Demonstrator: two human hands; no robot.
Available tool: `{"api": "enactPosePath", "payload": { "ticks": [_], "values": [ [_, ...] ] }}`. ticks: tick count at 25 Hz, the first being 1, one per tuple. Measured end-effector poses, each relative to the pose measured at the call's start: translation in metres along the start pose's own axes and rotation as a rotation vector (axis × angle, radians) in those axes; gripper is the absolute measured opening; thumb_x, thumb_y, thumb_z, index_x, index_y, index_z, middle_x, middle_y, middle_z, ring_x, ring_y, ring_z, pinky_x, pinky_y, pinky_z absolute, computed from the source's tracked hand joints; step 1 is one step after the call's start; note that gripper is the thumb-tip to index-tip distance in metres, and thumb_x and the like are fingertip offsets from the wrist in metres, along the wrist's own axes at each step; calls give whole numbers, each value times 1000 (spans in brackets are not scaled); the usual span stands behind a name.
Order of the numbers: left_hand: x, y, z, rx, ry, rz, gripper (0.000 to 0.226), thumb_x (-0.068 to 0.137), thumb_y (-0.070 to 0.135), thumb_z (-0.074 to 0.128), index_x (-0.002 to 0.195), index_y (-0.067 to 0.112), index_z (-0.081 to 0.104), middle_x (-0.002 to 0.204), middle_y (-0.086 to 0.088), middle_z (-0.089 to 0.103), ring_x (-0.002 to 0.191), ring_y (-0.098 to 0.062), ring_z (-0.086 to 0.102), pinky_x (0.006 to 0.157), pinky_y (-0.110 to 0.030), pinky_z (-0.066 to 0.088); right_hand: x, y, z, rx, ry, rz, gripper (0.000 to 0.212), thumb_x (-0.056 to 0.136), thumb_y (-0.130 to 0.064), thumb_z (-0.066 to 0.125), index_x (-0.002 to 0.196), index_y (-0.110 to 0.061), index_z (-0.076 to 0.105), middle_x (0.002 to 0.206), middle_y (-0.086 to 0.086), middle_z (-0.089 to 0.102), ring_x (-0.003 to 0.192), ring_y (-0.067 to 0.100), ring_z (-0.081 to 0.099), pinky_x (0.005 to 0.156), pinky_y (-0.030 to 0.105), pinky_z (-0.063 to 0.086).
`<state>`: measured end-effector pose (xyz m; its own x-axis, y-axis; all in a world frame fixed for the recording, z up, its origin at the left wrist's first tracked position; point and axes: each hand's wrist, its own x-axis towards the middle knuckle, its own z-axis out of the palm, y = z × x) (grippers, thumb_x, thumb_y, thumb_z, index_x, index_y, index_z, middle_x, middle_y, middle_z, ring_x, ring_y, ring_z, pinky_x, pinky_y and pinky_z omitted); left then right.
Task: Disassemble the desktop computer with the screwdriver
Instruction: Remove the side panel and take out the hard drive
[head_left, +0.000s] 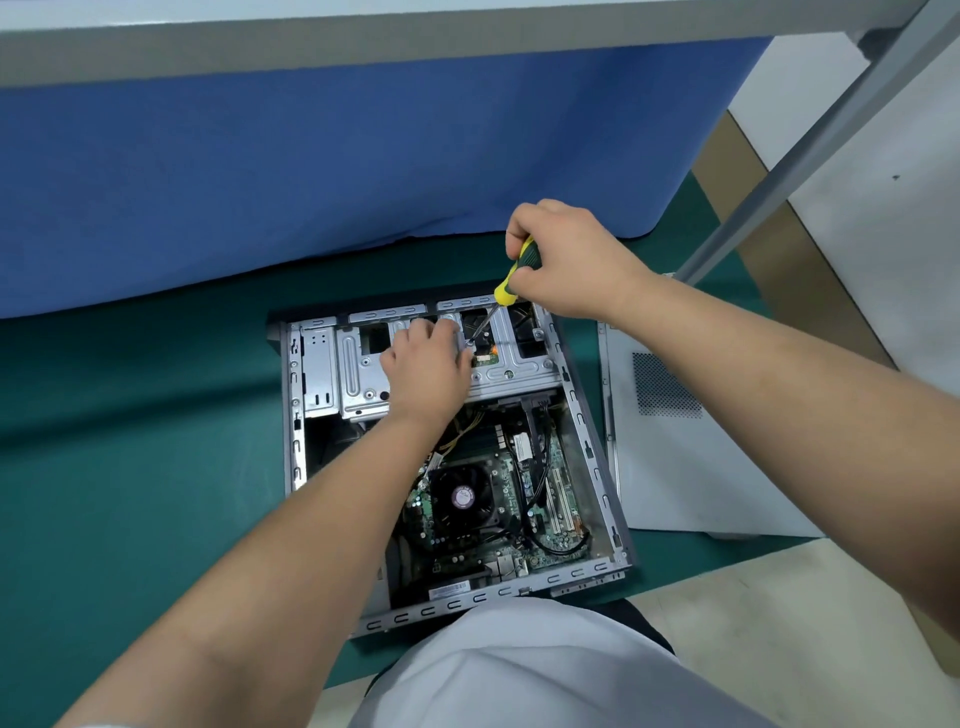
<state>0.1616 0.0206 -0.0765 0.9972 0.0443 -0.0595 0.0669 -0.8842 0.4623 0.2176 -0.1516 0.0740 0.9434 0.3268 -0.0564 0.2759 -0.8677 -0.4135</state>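
A blue cloth (332, 171) fills the view toward twelve o'clock, above green matting (130, 441). The opened desktop computer (447, 447) lies at centre, its detached side panel (691, 441) at three o'clock. The left hand (426, 364) rests on the drive cage (363, 374), fingers loosely curled. The right hand (566, 260), fingers wrapped, grips the screwdriver (511, 275), tip down into the cage.
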Motion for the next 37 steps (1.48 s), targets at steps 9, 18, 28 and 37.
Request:
{"api": "enactPosePath", "payload": {
  "ticks": [9, 18, 28, 37],
  "values": [
    [19, -6, -1, -115, -5, -6, 16, 94, 45, 68, 108, 40, 75, 102, 13, 48, 111, -19, 48, 87, -36, 22, 0, 21, -6, 126, 50, 92, 18, 79, -25, 69, 91, -26, 56, 97, -5, 56, 85, 11, 50, 65, 19, 36],
    [12, 1, -12, -287, 38, 34, 6, 93, 38, 62, 90, 37, 67, 87, 14, 61, 101, -18, 49, 82, -36, 33, -11, 34, -16, 486, 194, 338, 25, 78, -31, 75, 99, -24, 64, 86, -7, 67, 67, 4, 60, 61, 17, 47],
    [-5, 21, -32, -951, -198, -200, 14, 95, 28, 71, 83, 24, 76, 77, 5, 75, 61, -1, 62, 55, -17, 48, -33, 40, -35, 713, 578, 327, 29, 85, -43, 68, 75, -21, 52, 74, 1, 58, 70, 23, 67, 71, 42, 57],
    [-7, 51, -35, -1126, -527, -197, 15, 95, 38, 70, 95, 27, 81, 94, -3, 78, 84, -11, 71, 82, -36, 52, -70, 55, 15, 330, 87, -10, 7, 89, -16, 73, 94, -21, 74, 89, -13, 71, 84, 2, 63, 80, 24, 48]
  ]
}}
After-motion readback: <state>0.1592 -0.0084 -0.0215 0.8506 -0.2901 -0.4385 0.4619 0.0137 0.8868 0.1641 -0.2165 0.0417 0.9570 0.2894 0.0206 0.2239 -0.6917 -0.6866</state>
